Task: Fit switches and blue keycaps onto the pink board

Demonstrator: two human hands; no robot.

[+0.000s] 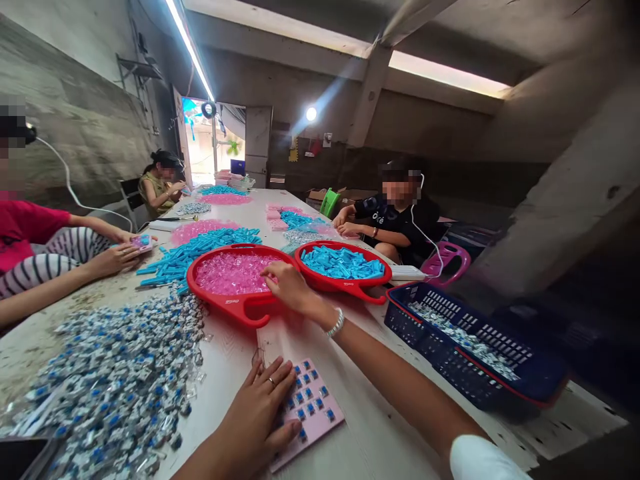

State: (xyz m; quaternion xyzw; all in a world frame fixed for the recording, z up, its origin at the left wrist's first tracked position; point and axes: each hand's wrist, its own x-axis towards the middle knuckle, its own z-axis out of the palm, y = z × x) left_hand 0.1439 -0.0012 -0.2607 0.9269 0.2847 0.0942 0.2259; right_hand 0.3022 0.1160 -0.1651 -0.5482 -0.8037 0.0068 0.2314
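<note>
My left hand [260,413] lies flat over the left side of a pink plate [323,432] set with rows of small blue-topped switches. Its fingers are stretched and its thumb is spread apart from them; part of the plate is hidden beneath. My right hand [290,287] is over the right rim of a red basin [225,307] of clear pink pieces [230,272]. Its fingers are bent together in a pinch, and whatever they hold is too small to make out. Beside it stands a second red basin [360,288] of blue strips [343,262].
Loose switches [125,373] form a large heap at left, with blue strips [200,250] piled behind. A navy basket [440,347] holds more small pieces at right. Co-workers sit along both sides of the table, one person's hand [117,257] holding a similar plate [144,244].
</note>
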